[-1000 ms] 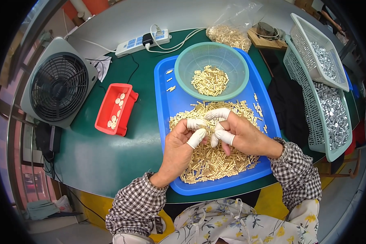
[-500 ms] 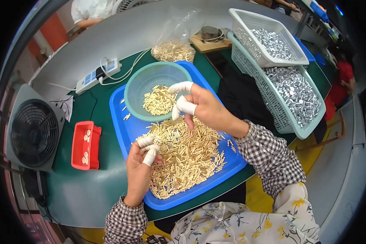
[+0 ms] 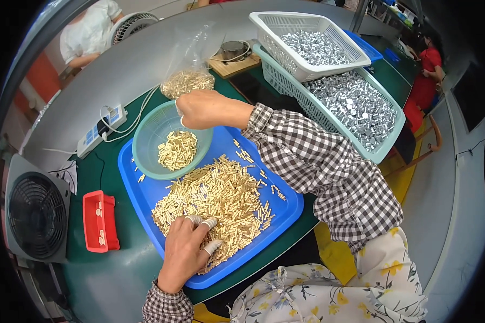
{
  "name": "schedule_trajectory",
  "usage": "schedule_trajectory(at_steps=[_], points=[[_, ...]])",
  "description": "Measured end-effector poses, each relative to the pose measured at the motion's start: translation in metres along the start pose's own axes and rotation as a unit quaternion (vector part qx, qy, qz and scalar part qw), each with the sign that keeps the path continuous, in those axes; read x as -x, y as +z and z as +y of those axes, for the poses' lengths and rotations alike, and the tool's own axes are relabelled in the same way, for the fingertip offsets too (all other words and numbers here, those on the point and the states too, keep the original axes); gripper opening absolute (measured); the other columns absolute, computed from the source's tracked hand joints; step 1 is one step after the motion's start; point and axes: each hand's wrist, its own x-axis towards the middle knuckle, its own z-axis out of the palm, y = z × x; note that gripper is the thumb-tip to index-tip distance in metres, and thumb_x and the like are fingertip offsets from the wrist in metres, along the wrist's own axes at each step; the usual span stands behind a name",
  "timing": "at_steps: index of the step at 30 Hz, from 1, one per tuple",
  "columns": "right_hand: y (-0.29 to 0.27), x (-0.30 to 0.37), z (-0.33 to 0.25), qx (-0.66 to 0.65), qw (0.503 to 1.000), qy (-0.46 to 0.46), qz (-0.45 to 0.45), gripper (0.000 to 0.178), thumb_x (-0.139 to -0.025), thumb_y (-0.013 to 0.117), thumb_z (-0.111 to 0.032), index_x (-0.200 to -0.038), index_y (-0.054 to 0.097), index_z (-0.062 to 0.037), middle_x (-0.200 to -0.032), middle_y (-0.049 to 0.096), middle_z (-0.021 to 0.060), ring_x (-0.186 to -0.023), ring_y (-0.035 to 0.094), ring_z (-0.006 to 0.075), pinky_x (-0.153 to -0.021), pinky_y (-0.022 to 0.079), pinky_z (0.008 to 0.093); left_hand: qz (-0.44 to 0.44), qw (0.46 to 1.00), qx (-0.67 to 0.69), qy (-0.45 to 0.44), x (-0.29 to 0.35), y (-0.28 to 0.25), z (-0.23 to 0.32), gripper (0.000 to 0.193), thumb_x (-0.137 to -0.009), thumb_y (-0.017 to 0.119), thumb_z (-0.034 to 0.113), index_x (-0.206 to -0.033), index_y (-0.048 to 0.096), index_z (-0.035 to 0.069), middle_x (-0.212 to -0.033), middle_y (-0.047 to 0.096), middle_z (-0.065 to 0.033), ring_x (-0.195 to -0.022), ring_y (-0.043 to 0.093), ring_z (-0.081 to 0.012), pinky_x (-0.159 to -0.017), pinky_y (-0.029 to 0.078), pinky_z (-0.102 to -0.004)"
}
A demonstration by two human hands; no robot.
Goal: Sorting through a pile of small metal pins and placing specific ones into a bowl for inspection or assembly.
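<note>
A heap of small brass-coloured pins (image 3: 226, 196) lies in the blue tray (image 3: 277, 215). On the near left side of the heap rests my left hand (image 3: 184, 250), thumb and fingers apart, white finger cots on its fingertips touching the pins. A translucent green bowl (image 3: 145, 145) stands on the tray's far left part, with a smaller pile of pins (image 3: 177, 151) inside. My right hand (image 3: 210, 109) is over the bowl's far right rim. It is closed, with a white cot at its edge; the back of the hand hides whatever its fingers hold.
Left of the tray are a red box (image 3: 110, 231) with white round pieces and a fan (image 3: 35, 215). Behind stand a power strip (image 3: 91, 137) and a bag of pins (image 3: 186, 83). White (image 3: 256, 27) and green baskets (image 3: 390, 140) of silvery parts are at far right. Other people sit beyond.
My right hand has gone from above the heap to the bowl's far rim and turned its back up. My left hand has come down onto the pins. The whole view has shifted.
</note>
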Motion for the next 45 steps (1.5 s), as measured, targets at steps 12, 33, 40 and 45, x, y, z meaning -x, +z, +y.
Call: schedule_trajectory(at_steps=[12, 33, 40, 45], points=[[-0.024, 0.033, -0.002, -0.295, 0.948, 0.05, -0.111, 0.032, -0.074, 0.046, -0.005, -0.101, 0.055, 0.0088, -0.056, 0.056, 0.0075, -0.043, 0.047, 0.0115, -0.043, 0.038, 0.024, 0.045, 0.999, 0.004, 0.027, 0.004, 0.015, -0.011, 0.024, -0.069, 0.07, 0.011, -0.091, 0.06, 0.005, -0.079, 0.051, -0.0077, -0.075, 0.049, -0.0258, -0.067, 0.041, -0.0354], [0.02, 0.072, 0.013, -0.066, 0.983, 0.082, -0.151, 0.017, -0.065, 0.048, 0.003, -0.076, 0.06, 0.0086, -0.056, 0.057, 0.019, -0.051, 0.06, 0.0274, -0.052, 0.047, 0.0367, 0.024, 0.998, -0.002, 0.057, 0.007, 0.021, -0.02, 0.016, -0.07, 0.062, 0.004, -0.085, 0.057, 0.002, -0.073, 0.047, -0.0083, -0.076, 0.048, -0.0238, -0.07, 0.041, -0.0338], [0.022, 0.088, 0.021, 0.116, 0.992, -0.04, -0.011, 0.016, -0.072, 0.052, 0.0, -0.083, 0.063, 0.0051, -0.057, 0.059, 0.0142, -0.047, 0.06, 0.022, -0.047, 0.047, 0.0318, 0.089, 0.996, 0.002, -0.002, 0.003, 0.015, -0.02, 0.014, -0.072, 0.063, 0.0, -0.086, 0.058, 0.001, -0.074, 0.051, -0.0063, -0.071, 0.05, -0.0215, -0.064, 0.043, -0.0311], [0.026, 0.11, -0.043, -0.283, 0.957, -0.056, 0.007, 0.009, -0.079, 0.06, -0.003, -0.087, 0.064, -0.0008, -0.068, 0.064, 0.0112, -0.056, 0.062, 0.0181, -0.048, 0.045, 0.0269, 0.15, 0.861, 0.426, -0.234, 0.008, 0.014, -0.025, 0.01, -0.084, 0.06, 0.007, -0.091, 0.058, 0.0, -0.082, 0.057, -0.0027, -0.07, 0.053, -0.0129, -0.064, 0.045, -0.0252]])
